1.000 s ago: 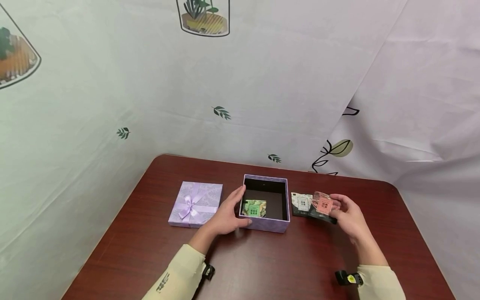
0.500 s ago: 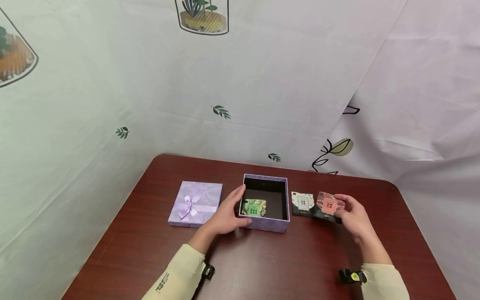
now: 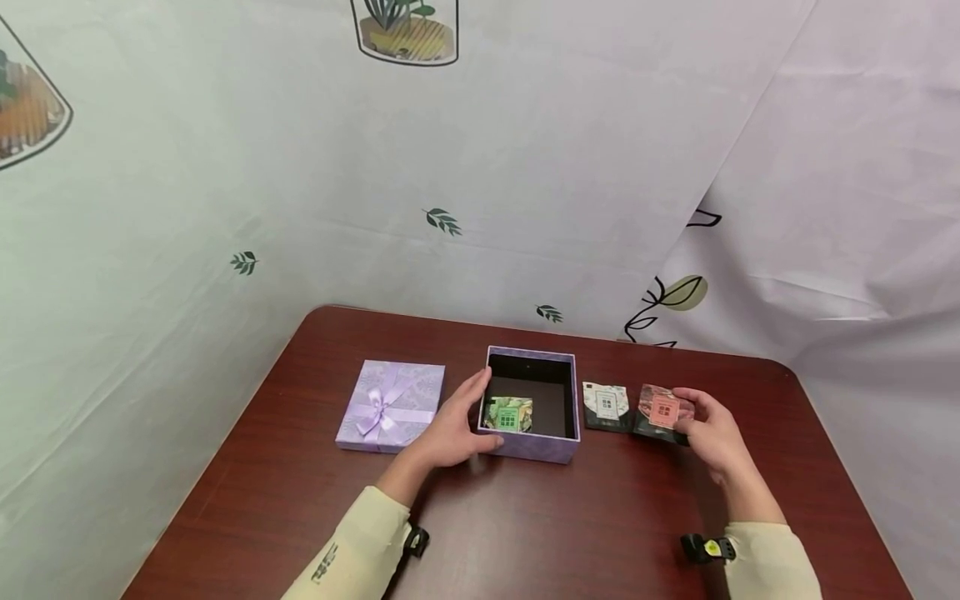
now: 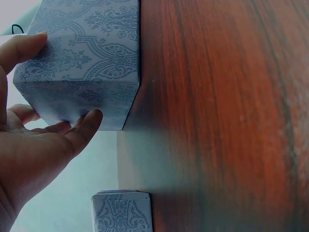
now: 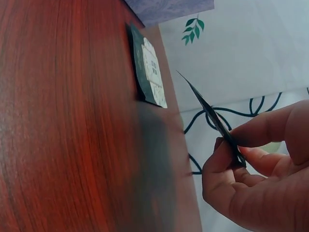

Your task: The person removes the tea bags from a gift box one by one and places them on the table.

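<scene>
My left hand (image 3: 452, 427) holds the near left corner of a purple patterned gift box (image 3: 536, 450), thumb on the front wall and fingers along the left side. The box stands without its lid; a green-labelled sachet (image 3: 508, 415) lies inside at the near left. In the left wrist view the fingertips (image 4: 91, 121) meet the box's side wall. My right hand (image 3: 716, 435) pinches the right edge of a dark sachet with a red label (image 3: 663, 410). Seen edge-on in the right wrist view, this sachet (image 5: 212, 116) is held tilted above the table.
A white-and-black sachet (image 3: 606, 407) lies flat between the box and the red-labelled one. Left of the box rests its purple lid (image 3: 390, 407) with a ribbon bow. The brown table (image 3: 570, 525) backs onto a hanging printed cloth (image 3: 480, 167).
My right hand has drawn the red-labelled sachet to the right, off the white-and-black one that it overlapped. The left hand and the box have stayed in place.
</scene>
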Tool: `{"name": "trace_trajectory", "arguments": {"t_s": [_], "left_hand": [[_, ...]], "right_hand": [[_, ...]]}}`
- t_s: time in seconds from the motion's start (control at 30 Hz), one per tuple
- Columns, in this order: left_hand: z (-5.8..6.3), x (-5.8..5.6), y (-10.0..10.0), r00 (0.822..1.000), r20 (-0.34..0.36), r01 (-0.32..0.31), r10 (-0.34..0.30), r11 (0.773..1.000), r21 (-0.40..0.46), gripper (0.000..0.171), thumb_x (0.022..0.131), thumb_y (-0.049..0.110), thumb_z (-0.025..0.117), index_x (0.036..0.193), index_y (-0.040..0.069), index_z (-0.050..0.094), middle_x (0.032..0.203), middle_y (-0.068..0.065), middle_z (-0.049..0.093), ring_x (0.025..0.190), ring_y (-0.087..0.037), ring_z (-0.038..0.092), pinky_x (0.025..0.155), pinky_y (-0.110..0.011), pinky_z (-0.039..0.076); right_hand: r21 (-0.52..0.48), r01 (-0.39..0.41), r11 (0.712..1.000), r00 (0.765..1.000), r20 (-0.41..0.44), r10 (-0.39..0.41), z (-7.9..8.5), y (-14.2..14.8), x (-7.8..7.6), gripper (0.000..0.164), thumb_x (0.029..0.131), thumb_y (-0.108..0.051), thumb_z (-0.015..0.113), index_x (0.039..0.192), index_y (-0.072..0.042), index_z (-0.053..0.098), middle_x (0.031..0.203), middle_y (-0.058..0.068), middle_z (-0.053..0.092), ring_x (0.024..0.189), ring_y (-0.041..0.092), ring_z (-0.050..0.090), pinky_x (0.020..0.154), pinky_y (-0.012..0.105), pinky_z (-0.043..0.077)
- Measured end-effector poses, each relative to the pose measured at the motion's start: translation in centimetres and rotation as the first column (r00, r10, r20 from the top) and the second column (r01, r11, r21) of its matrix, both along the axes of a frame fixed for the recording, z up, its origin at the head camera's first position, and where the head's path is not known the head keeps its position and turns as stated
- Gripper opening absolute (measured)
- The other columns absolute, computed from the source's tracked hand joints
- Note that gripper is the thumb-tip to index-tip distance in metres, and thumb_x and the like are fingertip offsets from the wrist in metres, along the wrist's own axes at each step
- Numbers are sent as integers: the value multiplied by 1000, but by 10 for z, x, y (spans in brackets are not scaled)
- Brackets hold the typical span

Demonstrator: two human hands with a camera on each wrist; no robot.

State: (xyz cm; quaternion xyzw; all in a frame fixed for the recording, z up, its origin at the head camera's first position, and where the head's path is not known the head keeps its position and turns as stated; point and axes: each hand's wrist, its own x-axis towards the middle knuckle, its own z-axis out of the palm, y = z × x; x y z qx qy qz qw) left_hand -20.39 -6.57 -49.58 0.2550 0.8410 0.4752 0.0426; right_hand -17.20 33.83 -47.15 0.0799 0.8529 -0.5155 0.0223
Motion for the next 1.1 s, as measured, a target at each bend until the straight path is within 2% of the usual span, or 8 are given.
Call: {"name": "trace_trajectory", "arguments": {"t_s": [0.47, 0.8, 1.1], "left_hand": [[1, 1, 0, 1000, 2, -9, 9, 1000, -3, 105, 77, 16, 86, 159, 6, 23, 162, -13, 21, 145, -31, 24, 113, -50, 25], [1, 0, 1, 1000, -9, -4, 4, 1000, -9, 106, 77, 17, 86, 159, 5, 22, 162, -14, 21, 145, -32, 24, 113, -51, 25], [1, 0, 1, 1000, -2, -2, 2, 1000, -6, 105, 77, 17, 86, 159, 5, 22, 162, -14, 21, 145, -31, 24, 112, -51, 26]], "right_hand": [[24, 6, 1000, 999, 44, -7, -8, 10, -6, 54, 92, 6, 47, 145, 7, 40, 133, 26, 44, 108, 31, 43, 72, 23, 44], [38, -4, 999, 999, 52, 2, -14, 15, -12, 51, 94, 6, 44, 144, 8, 40, 126, 23, 44, 103, 29, 43, 71, 24, 42], [101, -51, 994, 998, 48, 46, -17, 19, -20, 47, 94, 5, 44, 141, 10, 43, 127, 28, 48, 106, 34, 45, 74, 26, 41]]}}
